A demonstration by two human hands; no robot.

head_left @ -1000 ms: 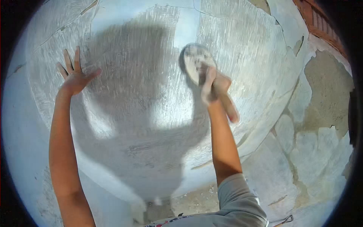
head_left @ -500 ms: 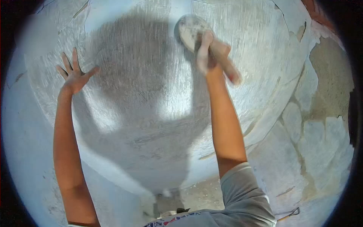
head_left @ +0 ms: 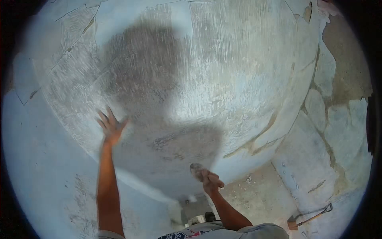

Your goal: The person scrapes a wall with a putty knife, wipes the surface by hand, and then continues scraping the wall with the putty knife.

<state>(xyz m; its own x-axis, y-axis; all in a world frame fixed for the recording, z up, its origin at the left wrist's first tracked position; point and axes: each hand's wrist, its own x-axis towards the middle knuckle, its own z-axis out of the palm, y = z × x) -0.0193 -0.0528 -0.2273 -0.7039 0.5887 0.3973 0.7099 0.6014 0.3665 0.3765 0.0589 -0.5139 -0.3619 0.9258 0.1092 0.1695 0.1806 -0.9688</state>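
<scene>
My right hand is closed around the thick wooden handle of a hand tool with a rounded, plaster-caked head. It is low in front of the wall, near the wall's bottom edge, and the tool overlaps the shadowed lower part. My left hand is at the left side of the wall with its fingers spread and nothing in it. Rough vertical scoring covers the pale blue-grey surface, and my shadow falls across its middle.
A shovel with a wooden shaft lies at the lower right. Small rubble bits are scattered on the floor below the wall. On the right, another wall shows peeling paint and bare patches. A crack runs across the upper left.
My right hand has come down from the upper wall to near its bottom edge, still holding the tool. My left hand appears lower and further right. The view has shifted, showing more shovel and floor.
</scene>
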